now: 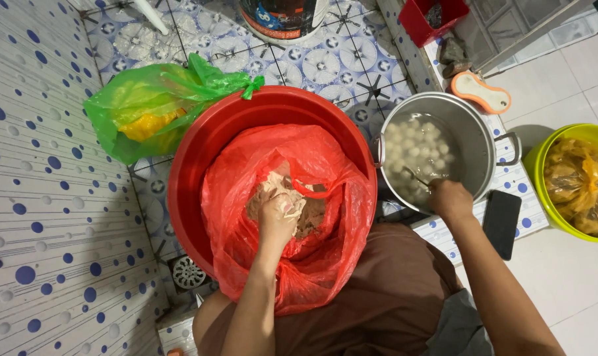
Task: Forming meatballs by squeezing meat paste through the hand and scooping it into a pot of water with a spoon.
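Paste, pale pinkish-brown and soft, sits in a red plastic bag that lines a large red basin on the tiled floor in front of the seated person. Left hand: closed in a fist around a lump of the paste, smeared with it, thumb side up, inside the mouth of the bag. Right hand: fingers pinched on the handle of a thin metal spoon, whose tip dips into a steel pot just beside the basin on its right. Pot contents: cloudy water with many small white balls, floating close together. Pot fittings: two side handles, one toward the basin, one on the far side. Near the pot, on the raised patterned ledge: a dark flat phone by the right forearm, and an orange-and-white scrubbing brush behind the pot. Beyond the ledge: a yellow-green bucket holding a knotted translucent bag with brownish contents. Behind the basin: a knotted green plastic bag with something yellow inside, touching the basin's rim; farther back, a paint bucket and a red container. Floor drain, round, below the basin at left.
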